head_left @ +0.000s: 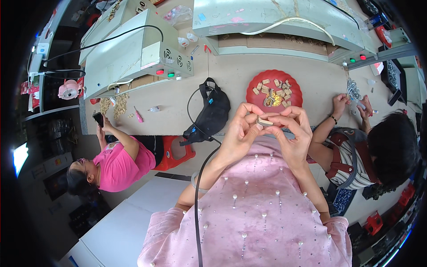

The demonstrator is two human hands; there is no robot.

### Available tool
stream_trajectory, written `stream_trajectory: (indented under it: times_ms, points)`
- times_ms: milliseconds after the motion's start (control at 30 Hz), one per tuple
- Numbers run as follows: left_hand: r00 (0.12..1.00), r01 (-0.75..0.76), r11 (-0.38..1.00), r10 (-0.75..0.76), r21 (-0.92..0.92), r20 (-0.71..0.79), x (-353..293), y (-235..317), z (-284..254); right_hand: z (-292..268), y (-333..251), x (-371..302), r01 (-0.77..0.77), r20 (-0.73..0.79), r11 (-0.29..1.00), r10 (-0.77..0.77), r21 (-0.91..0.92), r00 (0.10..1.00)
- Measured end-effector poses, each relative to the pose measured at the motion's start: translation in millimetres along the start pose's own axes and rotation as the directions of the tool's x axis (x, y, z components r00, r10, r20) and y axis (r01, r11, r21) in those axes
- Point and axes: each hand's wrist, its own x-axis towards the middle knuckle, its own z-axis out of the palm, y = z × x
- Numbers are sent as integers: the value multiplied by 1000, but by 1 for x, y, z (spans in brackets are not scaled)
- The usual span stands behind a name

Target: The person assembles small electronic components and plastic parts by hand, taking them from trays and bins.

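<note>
One tan-and-grey block (265, 122) pinched between fingertips of left hand (242, 129) and right hand (295, 129), hands close together; long axis tilted slightly, ten toward four o'clock. Similar blocks (265, 82) scattered on red scalloped plate (272, 75), at twelve to one o'clock from hands; neither judged clearly nearer.

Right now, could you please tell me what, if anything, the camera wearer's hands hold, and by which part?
A small tan piece, pinched near opposite ends by the left hand and right hand.

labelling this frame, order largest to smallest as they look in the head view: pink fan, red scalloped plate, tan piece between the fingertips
1. Red scalloped plate
2. Pink fan
3. Tan piece
</note>
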Motion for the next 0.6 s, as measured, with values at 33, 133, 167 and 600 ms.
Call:
stream_trajectory:
  times_ms: [33, 133, 167, 600]
  points:
    - [1000, 6, 1000, -6, -1, 1, 0, 0, 0, 0, 0, 0, 6, 4, 1000, -6, 4, 1000]
    - [1000, 7, 1000, -7, -2, 10, 0, 0, -1, 1, 0, 0, 28, 5, 1000, -28, -11, 1000]
    - [1000, 2, 1000, -2, -2, 17, -1, 0, -1, 1, 0, 0, 28, 5, 1000, -28, -10, 1000]
    - [997, -22, 845, -18, 534, 69, -4, 16, -17, 1, -5, 0, 43, 68, 993, -36, -112, 997]
